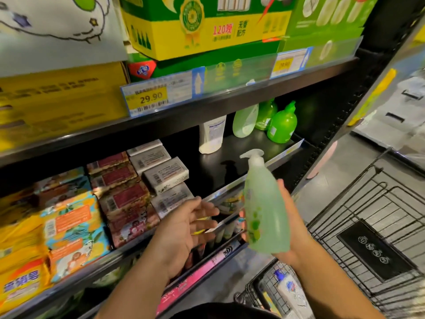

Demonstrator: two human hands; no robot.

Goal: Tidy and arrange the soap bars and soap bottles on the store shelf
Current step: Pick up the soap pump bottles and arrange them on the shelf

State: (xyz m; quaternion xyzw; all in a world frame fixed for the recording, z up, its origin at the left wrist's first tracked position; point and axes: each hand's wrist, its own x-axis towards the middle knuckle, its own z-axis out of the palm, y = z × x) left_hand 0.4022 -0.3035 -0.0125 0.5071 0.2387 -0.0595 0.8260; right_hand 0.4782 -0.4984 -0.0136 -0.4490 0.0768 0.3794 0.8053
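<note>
My right hand (291, 229) grips a pale green pump bottle (264, 208) upright in front of the middle shelf (220, 166). My left hand (184, 224) hovers open just left of it, fingers spread, holding nothing. On the shelf at the back stand a white bottle (211, 134), a pale green bottle (245, 122) and two bright green pump bottles (281, 124). Left of the bare patch lie stacked soap bars: white boxes (164, 173), dark red packs (122, 187), orange and blue packs (71, 224) and yellow packs (20, 254).
The shelf above carries large green and yellow cartons (207, 28) with price tags (156, 95) on its edge. A wire shopping cart (368, 238) stands at the right, with a white bottle (292, 293) in a lower basket. A lower shelf (207, 256) shows beneath my hands.
</note>
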